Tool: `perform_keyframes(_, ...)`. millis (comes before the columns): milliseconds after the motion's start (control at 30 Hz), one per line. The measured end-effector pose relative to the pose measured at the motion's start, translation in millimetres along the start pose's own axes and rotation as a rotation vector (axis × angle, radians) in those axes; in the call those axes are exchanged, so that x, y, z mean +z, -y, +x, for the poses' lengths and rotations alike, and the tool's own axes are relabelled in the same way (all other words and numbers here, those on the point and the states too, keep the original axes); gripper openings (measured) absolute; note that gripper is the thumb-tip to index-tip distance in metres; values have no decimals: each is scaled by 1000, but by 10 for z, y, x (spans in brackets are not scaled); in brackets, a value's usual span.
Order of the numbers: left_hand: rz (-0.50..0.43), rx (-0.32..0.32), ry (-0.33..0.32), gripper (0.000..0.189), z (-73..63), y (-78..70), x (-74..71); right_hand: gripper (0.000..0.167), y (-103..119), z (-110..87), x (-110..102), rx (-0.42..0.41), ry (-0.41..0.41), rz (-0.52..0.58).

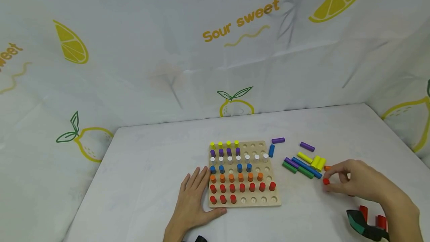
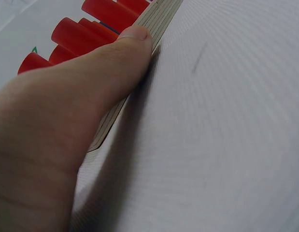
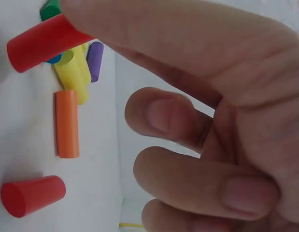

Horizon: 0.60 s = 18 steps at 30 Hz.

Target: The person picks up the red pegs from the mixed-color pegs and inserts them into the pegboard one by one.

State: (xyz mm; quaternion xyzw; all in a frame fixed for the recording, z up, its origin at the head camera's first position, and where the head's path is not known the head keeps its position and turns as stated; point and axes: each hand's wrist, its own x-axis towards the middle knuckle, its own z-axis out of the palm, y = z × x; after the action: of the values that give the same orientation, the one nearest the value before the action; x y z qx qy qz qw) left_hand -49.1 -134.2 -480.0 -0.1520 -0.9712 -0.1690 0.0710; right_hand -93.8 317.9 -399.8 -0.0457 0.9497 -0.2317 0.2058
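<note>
A wooden pegboard lies on the white table with rows of yellow, purple, white, blue, orange and red pegs standing in its holes. The front row has three red pegs at its left end and bare holes to the right. My left hand rests at the board's left front corner, fingers along the left side and thumb against the front edge. Right of the board, my right hand pinches a red peg between thumb and index finger, just above the table. Its other fingers are loosely bent.
Loose purple, yellow, green and blue pegs lie right of the board, among them a yellow peg. An orange peg lies near my right hand. More red pegs lie by the right wrist, partly behind its dark strap.
</note>
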Motion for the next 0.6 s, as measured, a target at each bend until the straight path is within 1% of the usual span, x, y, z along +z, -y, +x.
perform_keyframes(167, -1, 0, 2, 111, 1, -3, -2, 30, 108, -28, 4, -38, -51, -36)
perform_keyframes(300, -1, 6, -7, 111, 3, -1, -2, 33, 251, -43, 27, -79, -110, -80)
perform_keyframes(400, -5, 5, -6, 112, -1, 3, 1, 33, 375, -66, 47, -119, -151, -92)
perform_keyframes(600, -11, 0, 5, 113, 1, 8, 3, 25, 572, -121, 106, -228, -193, -76)
